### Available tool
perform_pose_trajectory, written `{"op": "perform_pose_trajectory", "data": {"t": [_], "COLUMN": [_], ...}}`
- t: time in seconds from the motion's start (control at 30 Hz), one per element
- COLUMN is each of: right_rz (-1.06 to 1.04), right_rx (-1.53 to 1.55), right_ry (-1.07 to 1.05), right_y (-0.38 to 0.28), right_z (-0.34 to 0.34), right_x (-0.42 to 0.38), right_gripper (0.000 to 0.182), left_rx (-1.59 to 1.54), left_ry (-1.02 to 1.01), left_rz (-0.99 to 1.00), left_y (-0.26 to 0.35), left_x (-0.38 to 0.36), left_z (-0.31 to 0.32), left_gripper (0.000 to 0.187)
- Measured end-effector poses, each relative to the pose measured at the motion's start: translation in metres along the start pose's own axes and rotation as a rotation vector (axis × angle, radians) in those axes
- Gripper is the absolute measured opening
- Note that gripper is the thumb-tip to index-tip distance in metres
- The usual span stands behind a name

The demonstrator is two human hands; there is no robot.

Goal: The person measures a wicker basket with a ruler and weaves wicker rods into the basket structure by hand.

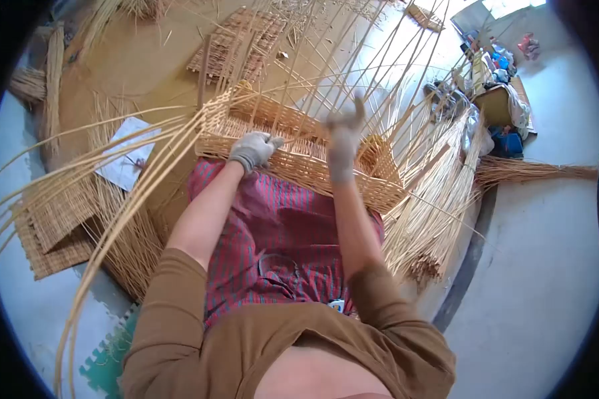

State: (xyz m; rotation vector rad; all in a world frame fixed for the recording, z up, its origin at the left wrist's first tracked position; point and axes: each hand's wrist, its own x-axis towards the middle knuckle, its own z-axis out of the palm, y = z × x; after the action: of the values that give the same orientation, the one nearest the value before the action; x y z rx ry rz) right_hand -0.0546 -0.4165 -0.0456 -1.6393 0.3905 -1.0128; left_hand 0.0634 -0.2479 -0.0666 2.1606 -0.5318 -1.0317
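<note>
Gloved fingers of my left hand (253, 150) clamp the near wall of the basket (301, 169) at the far edge of my lap (279, 216), best braced firmly; my blurred right hand's grip, I cannot tell.

Left hand (254, 150): pale grey glove (248, 154). Basket (296, 165) at hand: honey-tan, woven pattern. Cloth (279, 206) below hand: maroon-red, blue-striped. Sleeve (170, 299) behind hand: plain brown.

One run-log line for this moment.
left hand: gripping basket, near wall | right hand: blurred, over basket, grip unclear | basket: at lap, open-topped
</note>
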Motion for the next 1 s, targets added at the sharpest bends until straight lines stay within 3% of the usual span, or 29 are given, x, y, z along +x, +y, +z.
{"op": "perform_pose_trajectory", "data": {"t": [0.03, 0.1, 0.17, 0.2, 0.27, 0.3, 0.33, 0.37, 0.4, 0.43, 0.5, 0.53, 0.57, 0.6, 0.67, 0.7, 0.77, 0.83, 0.87, 0.9, 0.97, 1.0], "right_rz": [0.065, 0.086, 0.227, 0.242, 0.313, 0.338, 0.401, 0.414, 0.493, 0.559, 0.551, 0.604, 0.659, 0.463, 0.368, 0.083, -0.210, 0.273, 0.260, 0.259, 0.547, 0.408], "right_rx": [0.330, 0.471, 0.456, 0.445, 0.324, 0.277, 0.190, 0.181, 0.215, 0.258, 0.280, 0.363, 0.445, 0.007, 0.134, -0.230, -0.594, -0.197, -0.008, -0.023, -0.022, 0.106], "right_ry": [0.116, 0.205, 0.223, 0.242, 0.208, 0.187, 0.073, 0.094, 0.072, 0.053, 0.172, 0.276, 0.380, 0.329, 0.144, 0.015, -0.120, -0.125, -0.153, -0.167, -0.428, -0.296], "right_y": [-0.012, 0.017, 0.016, -0.002, -0.042, -0.051, -0.039, -0.033, -0.028, -0.019, -0.002, -0.002, 0.002, 0.008, -0.001, -0.012, -0.037, -0.054, -0.030, -0.010, 0.009, 0.014], "right_z": [-0.016, -0.041, -0.047, -0.043, -0.014, -0.005, -0.016, -0.038, -0.065, -0.085, -0.109, -0.114, -0.122, -0.118, -0.099, -0.071, -0.046, -0.039, -0.065, -0.089, -0.114, -0.101], "right_x": [-0.030, -0.065, -0.064, -0.078, -0.084, -0.077, -0.084, -0.088, -0.077, -0.065, -0.073, -0.088, -0.099, -0.084, -0.024, 0.010, 0.045, 0.062, 0.056, 0.049, 0.014, 0.009], "right_gripper": [0.032, 0.026, 0.019, 0.019, 0.016, 0.015, 0.015, 0.015, 0.014, 0.013, 0.013, 0.016, 0.020, 0.023, 0.045, 0.057, 0.070, 0.084, 0.077, 0.077, 0.070, 0.060], "left_rx": [0.099, 0.088, 0.163, 0.166, 0.165, 0.163, 0.119, 0.079, -0.073, -0.060, 0.079, 0.070, -0.081, -0.217, -0.159, -0.098, -0.083, -0.111, -0.138, -0.159, -0.079, -0.175], "left_ry": [0.026, -0.033, 0.279, 0.253, 0.425, 0.435, 0.547, 0.646, 0.645, 0.640, 0.763, 0.748, 0.299, -0.123, -0.060, -0.024, -0.021, -0.039, -0.023, -0.023, -0.057, -0.077], "left_rz": [0.050, 0.007, 0.371, 0.365, 0.096, 0.107, 0.127, 0.144, 0.188, 0.209, 0.724, 0.723, 0.499, 0.277, 0.243, 0.198, 0.183, 0.127, 0.126, 0.127, 0.206, 0.258], "left_y": [0.003, 0.012, 0.009, 0.018, 0.051, 0.053, 0.048, 0.042, 0.054, 0.055, 0.058, 0.047, 0.030, 0.036, 0.048, 0.053, 0.061, 0.071, 0.068, 0.068, 0.054, 0.049], "left_x": [-0.004, -0.009, 0.002, -0.005, -0.008, 0.000, 0.003, 0.001, -0.025, -0.034, -0.028, -0.011, 0.010, 0.018, 0.011, -0.003, -0.014, -0.022, -0.019, -0.010, 0.001, 0.002], "left_z": [-0.005, -0.007, -0.001, 0.002, -0.003, -0.004, 0.002, 0.015, 0.009, 0.018, 0.036, 0.058, 0.086, 0.088, 0.084, 0.083, 0.078, 0.066, 0.069, 0.072, 0.077, 0.080], "left_gripper": [0.054, 0.056, 0.066, 0.066, 0.075, 0.075, 0.073, 0.071, 0.059, 0.059, 0.040, 0.040, 0.033, 0.028, 0.029, 0.031, 0.037, 0.040, 0.041, 0.041, 0.043, 0.049]}}
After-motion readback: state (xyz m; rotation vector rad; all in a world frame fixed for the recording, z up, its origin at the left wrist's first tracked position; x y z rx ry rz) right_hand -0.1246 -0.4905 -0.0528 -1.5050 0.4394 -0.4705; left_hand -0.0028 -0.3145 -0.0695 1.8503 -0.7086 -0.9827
